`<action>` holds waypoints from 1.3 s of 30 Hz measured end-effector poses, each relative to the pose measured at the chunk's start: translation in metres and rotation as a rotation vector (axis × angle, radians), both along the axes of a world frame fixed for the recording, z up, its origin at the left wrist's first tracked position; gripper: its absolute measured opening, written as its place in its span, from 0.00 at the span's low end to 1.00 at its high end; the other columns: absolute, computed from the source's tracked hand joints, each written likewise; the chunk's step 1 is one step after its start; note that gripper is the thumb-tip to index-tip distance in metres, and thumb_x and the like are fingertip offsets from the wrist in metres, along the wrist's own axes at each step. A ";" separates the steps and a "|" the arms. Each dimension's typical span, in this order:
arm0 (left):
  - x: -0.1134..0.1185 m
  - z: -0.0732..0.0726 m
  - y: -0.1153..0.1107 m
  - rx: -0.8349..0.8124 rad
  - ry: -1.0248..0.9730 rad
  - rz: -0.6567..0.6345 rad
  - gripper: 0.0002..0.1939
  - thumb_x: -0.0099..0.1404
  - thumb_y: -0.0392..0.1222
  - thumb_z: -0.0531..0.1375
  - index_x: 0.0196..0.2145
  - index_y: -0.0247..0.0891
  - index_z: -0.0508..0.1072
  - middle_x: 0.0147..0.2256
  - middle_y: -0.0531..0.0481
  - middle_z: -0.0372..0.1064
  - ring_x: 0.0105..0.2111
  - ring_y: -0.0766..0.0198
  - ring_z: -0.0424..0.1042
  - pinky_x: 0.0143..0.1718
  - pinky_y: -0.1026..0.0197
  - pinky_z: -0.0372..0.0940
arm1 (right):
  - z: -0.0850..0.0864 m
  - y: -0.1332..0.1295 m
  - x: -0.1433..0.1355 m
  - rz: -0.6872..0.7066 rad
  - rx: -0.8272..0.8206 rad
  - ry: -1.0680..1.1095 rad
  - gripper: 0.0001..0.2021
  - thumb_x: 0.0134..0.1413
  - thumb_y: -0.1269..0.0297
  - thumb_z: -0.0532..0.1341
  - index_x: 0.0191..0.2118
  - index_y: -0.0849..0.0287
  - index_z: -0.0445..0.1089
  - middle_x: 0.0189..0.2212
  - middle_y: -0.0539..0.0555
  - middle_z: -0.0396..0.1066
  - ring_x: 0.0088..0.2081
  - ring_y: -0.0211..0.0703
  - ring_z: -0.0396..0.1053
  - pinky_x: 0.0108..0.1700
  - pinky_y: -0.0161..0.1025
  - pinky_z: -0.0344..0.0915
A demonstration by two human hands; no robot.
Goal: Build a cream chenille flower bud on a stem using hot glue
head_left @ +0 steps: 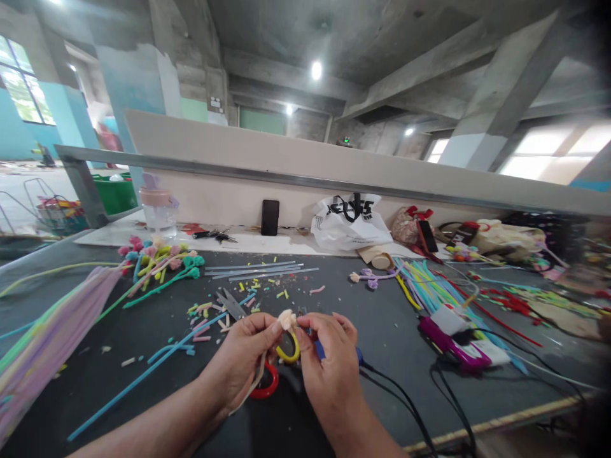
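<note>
A small cream pipe-cleaner flower (pixel 287 319) is pinched between both hands, above the dark tabletop. The thumb and fingertips of my left hand (pixel 241 356) press on its left side, and a cream stem hangs below that hand. On the other side, my right hand (pixel 329 356) grips the flower between thumb and forefinger. Under the hands lie scissors (pixel 231 304) with one red and one yellow handle loop, partly covered by the left hand. A blue tool (pixel 352 356) with a black cord sits behind my right hand, mostly hidden.
Cut pipe-cleaner scraps (pixel 205 312) litter the table. Finished flowers (pixel 160 257) and a pastel bundle (pixel 71 318) lie left. At right are more pipe cleaners (pixel 420 286), a magenta device (pixel 453 346) and cords. A phone (pixel 270 217), a bottle (pixel 159 210) and a white bag (pixel 351 222) stand behind.
</note>
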State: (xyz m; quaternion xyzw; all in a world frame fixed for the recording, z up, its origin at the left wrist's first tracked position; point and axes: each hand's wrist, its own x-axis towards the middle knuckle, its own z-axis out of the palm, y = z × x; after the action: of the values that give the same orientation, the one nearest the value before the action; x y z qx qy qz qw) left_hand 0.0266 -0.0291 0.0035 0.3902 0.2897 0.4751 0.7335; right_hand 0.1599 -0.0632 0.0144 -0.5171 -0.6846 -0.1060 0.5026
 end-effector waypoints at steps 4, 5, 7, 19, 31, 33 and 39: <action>-0.001 -0.001 0.000 0.006 0.054 -0.103 0.13 0.55 0.46 0.64 0.25 0.33 0.68 0.16 0.57 0.58 0.15 0.76 0.55 0.16 0.71 0.49 | 0.000 0.003 0.004 0.007 -0.019 0.029 0.03 0.53 0.67 0.58 0.29 0.57 0.67 0.25 0.48 0.72 0.28 0.39 0.68 0.45 0.43 0.54; -0.001 0.000 0.000 0.002 0.060 -0.126 0.12 0.55 0.46 0.63 0.27 0.34 0.70 0.16 0.57 0.58 0.15 0.75 0.55 0.17 0.71 0.50 | 0.001 0.004 0.005 0.011 -0.026 0.032 0.04 0.53 0.66 0.58 0.29 0.57 0.67 0.25 0.48 0.71 0.28 0.39 0.67 0.45 0.43 0.55; -0.002 0.003 -0.001 0.000 0.066 -0.151 0.12 0.55 0.46 0.63 0.33 0.34 0.72 0.17 0.57 0.58 0.15 0.75 0.55 0.17 0.71 0.52 | 0.001 0.004 0.007 0.028 -0.047 0.034 0.05 0.53 0.66 0.57 0.27 0.56 0.66 0.23 0.47 0.70 0.27 0.39 0.67 0.45 0.43 0.55; -0.012 0.005 0.006 0.151 0.243 -0.212 0.15 0.51 0.48 0.66 0.30 0.32 0.74 0.18 0.53 0.65 0.18 0.73 0.60 0.21 0.70 0.55 | 0.009 0.002 0.012 0.174 -0.162 -0.034 0.03 0.51 0.70 0.57 0.27 0.57 0.64 0.23 0.45 0.67 0.27 0.37 0.66 0.49 0.46 0.51; -0.015 0.002 0.009 0.104 0.139 -0.198 0.10 0.52 0.42 0.66 0.30 0.33 0.75 0.21 0.52 0.68 0.18 0.71 0.66 0.25 0.66 0.64 | 0.013 0.003 0.015 0.145 -0.081 0.044 0.04 0.52 0.68 0.56 0.28 0.57 0.66 0.24 0.50 0.69 0.30 0.40 0.67 0.35 0.37 0.61; -0.015 0.003 0.009 0.088 0.130 -0.185 0.11 0.51 0.42 0.66 0.30 0.33 0.75 0.21 0.52 0.69 0.18 0.71 0.66 0.25 0.66 0.65 | 0.013 0.002 0.017 0.102 -0.041 0.069 0.04 0.53 0.67 0.55 0.29 0.57 0.66 0.25 0.50 0.69 0.30 0.41 0.67 0.35 0.37 0.62; -0.014 0.006 0.009 0.093 0.143 -0.144 0.12 0.49 0.42 0.67 0.31 0.34 0.76 0.20 0.52 0.69 0.18 0.71 0.65 0.23 0.67 0.63 | 0.014 -0.001 0.016 0.135 -0.034 -0.029 0.05 0.55 0.71 0.54 0.30 0.56 0.64 0.26 0.48 0.70 0.29 0.38 0.67 0.48 0.43 0.55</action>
State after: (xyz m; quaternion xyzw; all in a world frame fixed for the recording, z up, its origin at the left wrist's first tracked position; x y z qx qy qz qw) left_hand 0.0123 -0.0205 0.0100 0.4766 0.2901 0.4053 0.7242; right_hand 0.1763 -0.0640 0.0280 -0.4766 -0.7268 -0.0677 0.4899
